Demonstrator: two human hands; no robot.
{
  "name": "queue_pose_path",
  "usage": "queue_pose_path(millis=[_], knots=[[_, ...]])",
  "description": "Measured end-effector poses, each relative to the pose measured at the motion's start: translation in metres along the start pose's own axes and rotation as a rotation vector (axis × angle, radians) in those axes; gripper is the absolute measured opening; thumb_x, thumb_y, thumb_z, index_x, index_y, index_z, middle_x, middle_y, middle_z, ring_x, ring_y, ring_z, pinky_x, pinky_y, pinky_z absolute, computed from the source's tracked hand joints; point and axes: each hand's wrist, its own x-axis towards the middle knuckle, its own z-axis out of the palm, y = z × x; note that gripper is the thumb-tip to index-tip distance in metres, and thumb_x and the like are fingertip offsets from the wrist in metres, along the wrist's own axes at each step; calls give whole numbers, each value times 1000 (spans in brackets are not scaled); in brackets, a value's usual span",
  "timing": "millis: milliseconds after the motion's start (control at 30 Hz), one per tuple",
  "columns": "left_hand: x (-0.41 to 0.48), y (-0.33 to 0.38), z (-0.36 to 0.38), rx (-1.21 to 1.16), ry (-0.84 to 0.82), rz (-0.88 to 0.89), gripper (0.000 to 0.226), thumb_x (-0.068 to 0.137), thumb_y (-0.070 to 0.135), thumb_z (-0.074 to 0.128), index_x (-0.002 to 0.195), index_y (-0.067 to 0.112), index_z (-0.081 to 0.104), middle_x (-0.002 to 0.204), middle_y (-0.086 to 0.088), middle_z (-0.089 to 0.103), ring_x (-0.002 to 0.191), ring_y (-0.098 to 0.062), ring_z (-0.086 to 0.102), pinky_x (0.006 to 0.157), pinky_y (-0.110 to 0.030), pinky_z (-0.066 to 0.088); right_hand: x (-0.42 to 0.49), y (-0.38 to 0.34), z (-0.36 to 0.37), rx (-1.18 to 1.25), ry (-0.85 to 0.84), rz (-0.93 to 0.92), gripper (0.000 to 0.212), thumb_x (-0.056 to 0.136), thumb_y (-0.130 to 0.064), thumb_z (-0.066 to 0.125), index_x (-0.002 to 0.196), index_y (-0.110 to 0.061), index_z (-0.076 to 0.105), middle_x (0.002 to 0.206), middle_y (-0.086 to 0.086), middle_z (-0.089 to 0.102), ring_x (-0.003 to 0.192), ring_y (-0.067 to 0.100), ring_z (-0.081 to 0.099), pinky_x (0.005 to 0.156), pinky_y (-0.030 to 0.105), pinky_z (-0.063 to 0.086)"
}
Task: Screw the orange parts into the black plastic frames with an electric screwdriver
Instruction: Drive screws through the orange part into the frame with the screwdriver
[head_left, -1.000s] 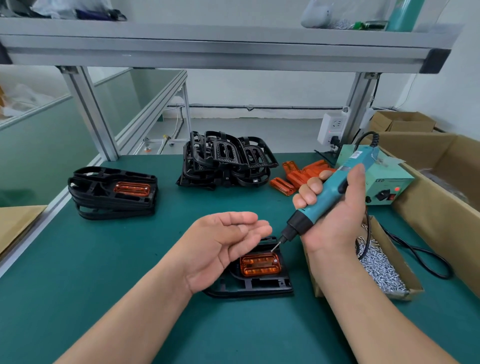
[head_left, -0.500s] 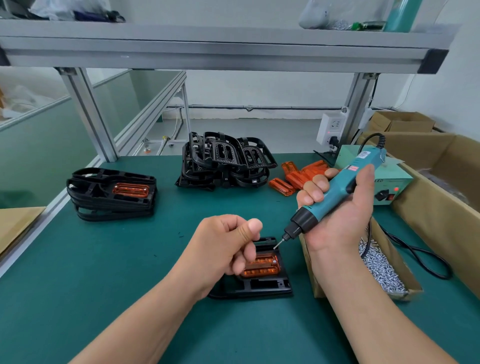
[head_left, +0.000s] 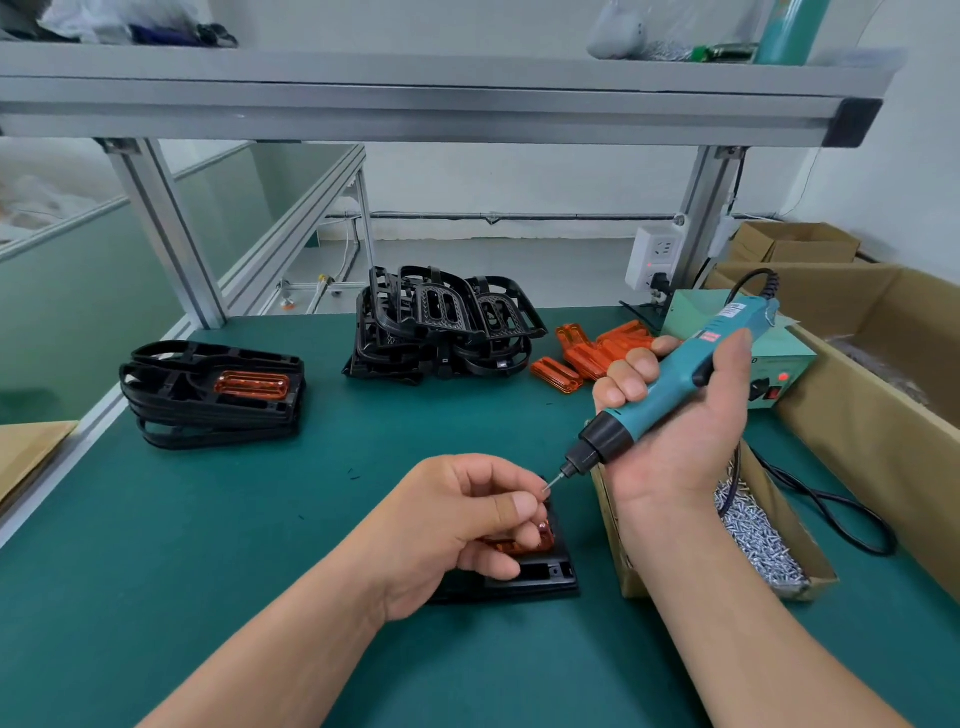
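A black plastic frame (head_left: 540, 577) lies on the green table in front of me, with an orange part (head_left: 540, 540) seated in it, mostly hidden under my left hand (head_left: 457, 525). That hand is curled, thumb pinched against the fingers just at the tip of the driver bit; a screw between them is too small to make out. My right hand (head_left: 675, 431) grips the teal electric screwdriver (head_left: 675, 384), tilted, its bit pointing down-left at my left fingertips, above the frame.
A stack of frames (head_left: 208, 395) with an orange part on top sits at the left. A pile of bare black frames (head_left: 441, 327) and loose orange parts (head_left: 587, 353) lie at the back. A cardboard box of screws (head_left: 753, 530), a power supply (head_left: 779, 358) and large cartons stand at the right.
My left hand went from open, palm up, to a closed pinch and moved toward the bit tip. The screwdriver rose slightly and stayed tilted.
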Motion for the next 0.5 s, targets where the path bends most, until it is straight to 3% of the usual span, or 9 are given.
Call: queue_pose_path(millis=[200, 333, 500], knots=[[-1, 0, 3, -76, 42, -6, 11, 94, 1, 73, 103, 3, 77, 106, -21, 78, 94, -29, 79, 68, -28, 64, 0, -1, 0, -13, -19, -12, 51, 106, -63, 46, 89, -15, 56, 75, 1, 46, 58, 14, 44, 57, 27, 39], [-2, 2, 3, -93, 31, -7, 17, 98, 2, 68, 115, -2, 70, 109, -22, 77, 99, -31, 78, 69, -28, 64, -2, 0, 0, -22, -34, -10, 51, 105, -63, 47, 90, -15, 56, 75, 1, 46, 58, 14, 44, 57, 27, 39], [-3, 3, 3, -91, 15, -2, 16, 99, 2, 67, 114, 0, 69, 109, -22, 77, 98, -31, 78, 71, -29, 64, -3, 0, 0, -28, -39, -17, 52, 106, -63, 46, 90, -15, 56, 75, 1, 46, 58, 14, 44, 57, 28, 40]])
